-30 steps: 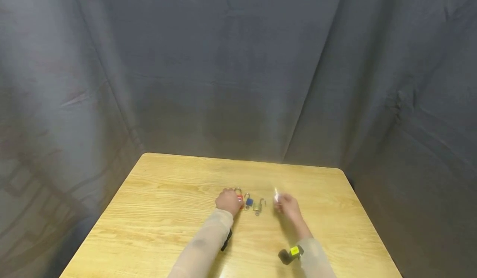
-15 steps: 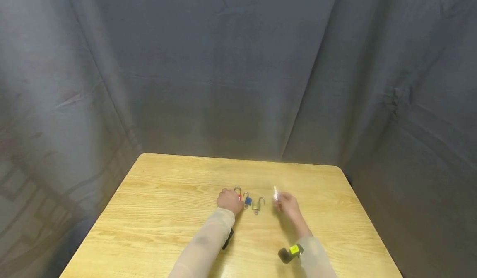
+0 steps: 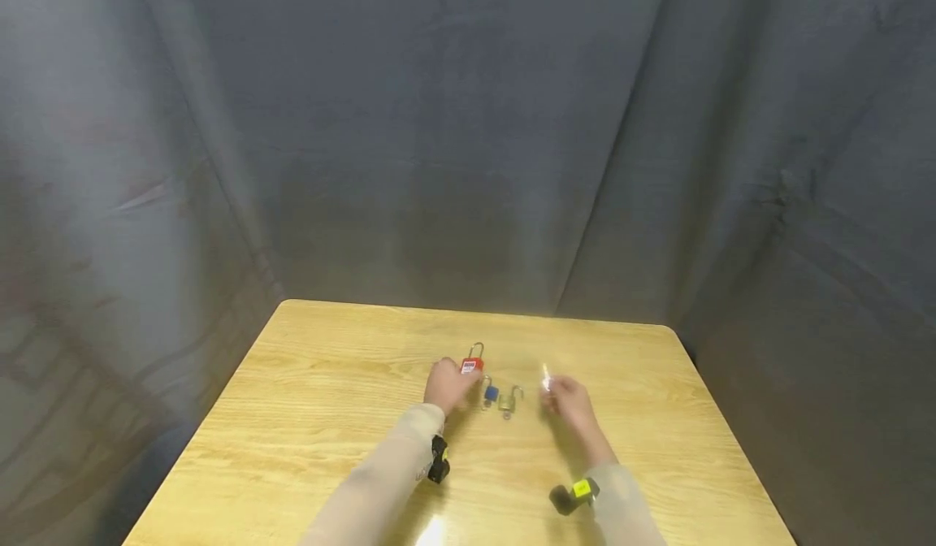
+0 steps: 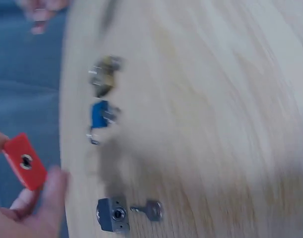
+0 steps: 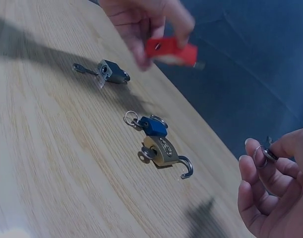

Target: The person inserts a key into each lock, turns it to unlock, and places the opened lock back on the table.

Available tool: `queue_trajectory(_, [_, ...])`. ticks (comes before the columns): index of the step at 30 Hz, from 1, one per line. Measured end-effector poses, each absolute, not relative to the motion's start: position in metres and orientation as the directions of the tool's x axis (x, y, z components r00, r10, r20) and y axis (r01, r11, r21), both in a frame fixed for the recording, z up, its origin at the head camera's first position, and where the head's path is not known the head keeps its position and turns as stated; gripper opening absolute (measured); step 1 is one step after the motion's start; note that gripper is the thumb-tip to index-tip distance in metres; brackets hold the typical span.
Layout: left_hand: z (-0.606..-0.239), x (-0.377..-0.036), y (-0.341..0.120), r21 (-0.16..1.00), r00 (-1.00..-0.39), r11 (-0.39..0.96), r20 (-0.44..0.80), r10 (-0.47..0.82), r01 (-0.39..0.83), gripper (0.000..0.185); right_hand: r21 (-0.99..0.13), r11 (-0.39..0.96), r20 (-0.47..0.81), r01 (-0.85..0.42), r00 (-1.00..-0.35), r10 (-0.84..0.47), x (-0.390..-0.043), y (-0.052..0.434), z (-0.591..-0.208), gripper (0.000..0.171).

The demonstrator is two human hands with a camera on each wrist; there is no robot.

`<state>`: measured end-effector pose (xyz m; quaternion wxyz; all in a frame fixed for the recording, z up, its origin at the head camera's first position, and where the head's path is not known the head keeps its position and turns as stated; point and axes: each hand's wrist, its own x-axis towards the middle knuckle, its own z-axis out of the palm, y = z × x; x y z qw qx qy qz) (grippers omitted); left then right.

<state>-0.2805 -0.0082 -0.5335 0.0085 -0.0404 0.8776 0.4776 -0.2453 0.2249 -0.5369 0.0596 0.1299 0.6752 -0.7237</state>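
My left hand (image 3: 448, 385) grips a red padlock (image 3: 471, 365) by the sides of its body, lifted off the table with its steel shackle pointing away. In the left wrist view the keyhole of the red padlock (image 4: 26, 161) faces the camera. Over on the right, my right hand (image 3: 573, 404) pinches a small key (image 5: 269, 155) with a thin wire ring (image 5: 260, 156), held in the air. Between the hands lie a blue padlock (image 5: 153, 126) with a ringed key and a brass padlock (image 5: 161, 150), its shackle swung out. A grey padlock (image 4: 111, 214) lies under the left hand.
Beside the grey padlock lies a loose-looking key (image 4: 152, 210), at its keyhole end. Everything rests on a light wooden table (image 3: 329, 351). Grey curtains (image 3: 453, 164) hang behind the table and at both sides.
My left hand has raised the red padlock from among the others and moved it slightly away from me. The right hand with its key has hardly moved.
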Motion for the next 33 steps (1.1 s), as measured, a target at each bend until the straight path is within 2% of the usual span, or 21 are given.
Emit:
queue_trajectory(3, [-0.528, -0.279, -0.019, 0.965, -0.99, 0.222, -0.136, -0.041, -0.142, 0.025, -0.962, -0.088, -0.267, 0.26, -0.96, 0.085, -0.246, 0.223, -0.537, 0.035])
queue_trajectory(6, [-0.521, -0.274, -0.03, 0.968, -0.972, -0.092, -0.234, -0.006, -0.232, 0.027, -0.959, -0.096, -0.275, 0.268, -0.958, 0.076, -0.246, 0.222, -0.537, 0.036])
queue_trajectory(9, [-0.516, -0.271, -0.041, 0.914, -0.959, -0.294, -0.279, 0.045, -0.28, 0.034, -0.956, -0.099, -0.284, 0.277, -0.956, 0.067, -0.246, 0.222, -0.536, 0.036])
queue_trajectory(12, [-0.514, -0.269, -0.05, 0.853, -0.944, -0.407, -0.313, 0.103, -0.327, 0.044, -0.954, -0.099, -0.292, 0.284, -0.954, 0.074, -0.248, 0.223, -0.536, 0.037])
queue_trajectory(14, [-0.515, -0.268, -0.055, 0.833, -0.934, -0.424, -0.329, 0.136, -0.355, 0.048, -0.956, -0.092, -0.286, 0.279, -0.955, 0.074, -0.249, 0.224, -0.536, 0.038])
queue_trajectory(20, [-0.516, -0.267, -0.055, 0.848, -0.914, -0.343, -0.357, 0.191, -0.403, 0.047, -0.958, -0.089, -0.279, 0.273, -0.958, 0.07, -0.253, 0.223, -0.538, 0.036])
queue_trajectory(25, [-0.511, -0.265, -0.046, 0.846, -0.897, -0.296, -0.414, 0.158, -0.443, 0.048, -0.963, -0.033, -0.269, 0.267, -0.96, 0.08, -0.254, 0.223, -0.537, 0.034])
queue_trajectory(30, [-0.502, -0.263, -0.037, 0.814, -0.87, -0.311, -0.474, 0.132, -0.491, 0.055, -0.962, -0.045, -0.271, 0.268, -0.959, 0.078, -0.253, 0.224, -0.535, 0.034])
queue_trajectory(33, [-0.498, -0.264, -0.032, 0.794, -0.856, -0.325, -0.499, 0.135, -0.514, 0.054, -0.969, 0.034, -0.239, 0.243, -0.966, 0.094, -0.253, 0.226, -0.534, 0.032])
